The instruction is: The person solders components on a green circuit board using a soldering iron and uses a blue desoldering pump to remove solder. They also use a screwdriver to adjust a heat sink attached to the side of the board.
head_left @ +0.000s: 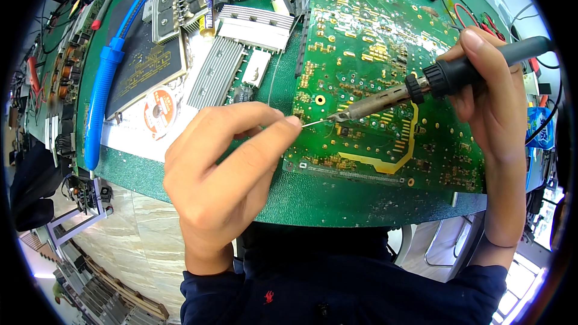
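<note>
Your left hand (pixel 223 168) pinches a thin silvery wire (pixel 314 123), its end now at the tip of the black-handled metal soldering iron (pixel 441 78), over the green rectangular circuit board (pixel 361 72) on the green tabletop (pixel 361 207), your right hand (pixel 497 87) gripping that handle.

Left grip (pixel 223 165) pinched at fingertips (pixel 292 122); right grip (pixel 489 81) curled closed, farther forward; both wrists (pixel 506 165) bare.
</note>
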Action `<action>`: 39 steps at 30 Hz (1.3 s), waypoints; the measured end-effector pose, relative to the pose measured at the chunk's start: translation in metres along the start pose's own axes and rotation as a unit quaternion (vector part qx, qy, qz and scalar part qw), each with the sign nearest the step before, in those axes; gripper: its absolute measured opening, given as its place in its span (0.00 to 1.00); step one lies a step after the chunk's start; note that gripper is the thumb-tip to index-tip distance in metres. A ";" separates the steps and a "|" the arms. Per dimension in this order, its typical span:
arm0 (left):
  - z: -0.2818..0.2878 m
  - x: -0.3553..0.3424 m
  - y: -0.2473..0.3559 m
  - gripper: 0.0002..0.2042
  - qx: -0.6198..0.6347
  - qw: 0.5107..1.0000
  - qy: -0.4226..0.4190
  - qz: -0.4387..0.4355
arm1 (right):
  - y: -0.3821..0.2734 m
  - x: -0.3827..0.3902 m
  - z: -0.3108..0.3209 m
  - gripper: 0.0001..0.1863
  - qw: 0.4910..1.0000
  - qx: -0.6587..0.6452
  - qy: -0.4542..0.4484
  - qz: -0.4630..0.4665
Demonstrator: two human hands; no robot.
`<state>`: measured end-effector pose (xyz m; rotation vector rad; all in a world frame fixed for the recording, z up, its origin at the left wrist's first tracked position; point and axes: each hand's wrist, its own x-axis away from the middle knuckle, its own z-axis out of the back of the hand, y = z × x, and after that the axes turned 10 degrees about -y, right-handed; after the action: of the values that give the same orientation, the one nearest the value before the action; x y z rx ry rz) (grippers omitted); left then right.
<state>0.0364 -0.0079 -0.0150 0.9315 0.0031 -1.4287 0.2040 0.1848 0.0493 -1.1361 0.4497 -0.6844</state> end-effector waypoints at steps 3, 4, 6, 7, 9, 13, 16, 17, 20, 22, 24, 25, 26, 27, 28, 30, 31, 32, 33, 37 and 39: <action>-0.002 0.001 -0.002 0.12 0.004 0.999 0.029 0.013 | 0.000 0.000 0.002 0.21 1.000 -0.001 -0.014 -0.003; -0.001 0.001 -0.002 0.12 0.004 0.999 0.037 0.023 | 0.001 -0.001 0.003 0.20 1.000 -0.005 -0.021 -0.003; -0.002 0.002 -0.002 0.11 -0.003 0.998 0.052 0.031 | 0.002 -0.001 0.002 0.20 1.000 -0.018 -0.024 -0.007; -0.001 0.001 -0.005 0.11 -0.013 0.998 0.058 0.026 | 0.001 -0.001 0.000 0.20 0.999 -0.030 -0.019 -0.008; 0.000 -0.001 -0.005 0.10 -0.018 0.998 0.061 0.022 | -0.001 0.000 0.001 0.19 0.999 -0.037 -0.025 -0.016; 0.015 -0.001 -0.001 0.08 -0.008 0.999 0.026 0.019 | 0.001 -0.001 0.008 0.18 0.996 -0.068 -0.055 -0.012; 0.030 0.005 -0.002 0.07 -0.060 0.996 0.050 0.044 | 0.004 -0.005 0.004 0.17 0.994 -0.083 -0.066 0.002; 0.037 0.004 -0.008 0.08 -0.104 0.992 0.063 0.044 | 0.004 -0.004 0.005 0.17 0.995 -0.081 -0.065 0.006; 0.072 -0.012 -0.035 0.12 -0.187 0.970 0.062 0.141 | 0.004 -0.002 0.005 0.17 0.995 -0.087 -0.058 0.004; 0.099 -0.021 -0.077 0.17 -0.313 0.935 0.056 0.159 | 0.003 -0.002 0.005 0.16 0.993 -0.090 -0.070 0.008; 0.121 -0.019 -0.116 0.22 -0.387 0.896 0.008 0.217 | 0.003 -0.006 0.009 0.16 0.991 -0.087 -0.099 0.018; 0.128 -0.026 -0.119 0.25 -0.323 0.904 -0.058 0.274 | 0.003 -0.007 0.011 0.16 0.988 -0.097 -0.121 0.018; 0.131 -0.033 -0.121 0.27 -0.251 0.904 -0.126 0.324 | 0.002 -0.006 0.013 0.16 0.988 -0.095 -0.118 0.020; 0.135 -0.032 -0.128 0.28 -0.262 0.904 -0.144 0.304 | 0.001 -0.006 0.013 0.16 0.989 -0.094 -0.116 0.022; 0.143 -0.032 -0.140 0.27 -0.217 0.907 -0.162 0.323 | 0.000 -0.005 0.013 0.16 0.989 -0.092 -0.116 0.023; 0.147 -0.029 -0.140 0.26 -0.171 0.918 -0.156 0.321 | 0.000 -0.006 0.011 0.15 0.988 -0.090 -0.121 0.032; 0.149 -0.026 -0.135 0.25 -0.222 0.927 -0.115 0.280 | 0.000 -0.006 0.012 0.15 0.989 -0.084 -0.119 0.028; 0.155 -0.027 -0.130 0.23 -0.201 0.932 -0.103 0.283 | 0.001 -0.007 0.012 0.16 0.990 -0.079 -0.118 0.023; 0.162 -0.025 -0.120 0.20 -0.170 0.942 -0.070 0.281 | 0.002 -0.007 0.013 0.16 0.989 -0.083 -0.117 0.028; 0.178 -0.028 -0.043 0.15 -0.026 0.966 0.061 0.249 | 0.008 -0.008 0.012 0.16 0.989 -0.092 -0.111 0.033; 0.184 -0.027 -0.013 0.17 0.044 0.983 0.086 0.153 | 0.006 -0.004 0.014 0.16 0.990 -0.092 -0.106 0.024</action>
<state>-0.0751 -0.0837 0.1143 1.0773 -0.0724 -1.0676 0.2117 0.1986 0.0488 -1.3524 0.3616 -0.4804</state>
